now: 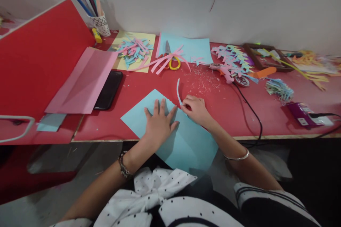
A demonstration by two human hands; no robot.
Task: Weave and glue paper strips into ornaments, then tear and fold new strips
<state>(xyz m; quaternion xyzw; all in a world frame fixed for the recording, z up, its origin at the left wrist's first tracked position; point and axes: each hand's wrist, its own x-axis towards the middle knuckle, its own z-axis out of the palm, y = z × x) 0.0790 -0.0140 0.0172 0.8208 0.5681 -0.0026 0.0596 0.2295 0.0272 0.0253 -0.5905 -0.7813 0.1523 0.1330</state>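
Note:
A light blue sheet of paper [183, 149] lies at an angle on the red table, its near part hanging past the front edge. My left hand [159, 122] rests flat on it with the fingers spread. At the sheet's upper right edge, my right hand [195, 110] pinches the lower end of a narrow, pale paper strip [178, 90]. The strip curves up and away from the fingertips. Whether its lower end is still joined to the sheet is hidden by the fingers.
Scissors [174, 63] lie behind the sheet among pink strips [161, 64]. A pink glue gun [225, 72] with a black cord sits right of them. A phone [109, 90] lies partly under pink paper [80, 85] at left. A purple power box [301, 115] is at right.

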